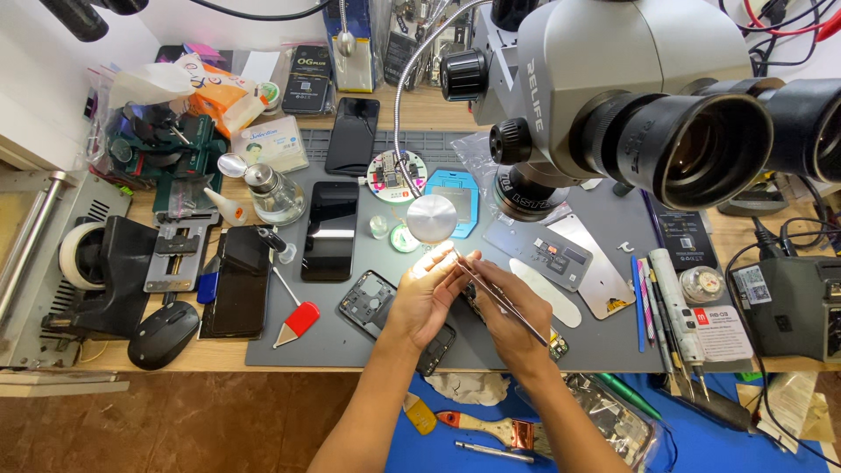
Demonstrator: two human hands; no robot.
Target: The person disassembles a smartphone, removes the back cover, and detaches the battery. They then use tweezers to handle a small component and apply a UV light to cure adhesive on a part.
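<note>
My left hand [425, 293] and my right hand [512, 315] meet over the grey work mat [350, 337] under a small round lamp [431, 217]. The right hand grips thin metal tweezers [491, 293], their tips pointing up-left to the fingertips of the left hand, which pinch something too small to make out. Below the hands lies an opened phone frame [372, 302] showing its insides; the hands cover part of it.
A microscope [631, 88] hangs over the mat's right half. Black phones [329, 229] lie on the left, beside a glass dispenser bottle [272, 193], a mouse [163, 335] and a red-handled scraper [298, 320]. Tools line the right edge; a brush [491, 429] lies near me.
</note>
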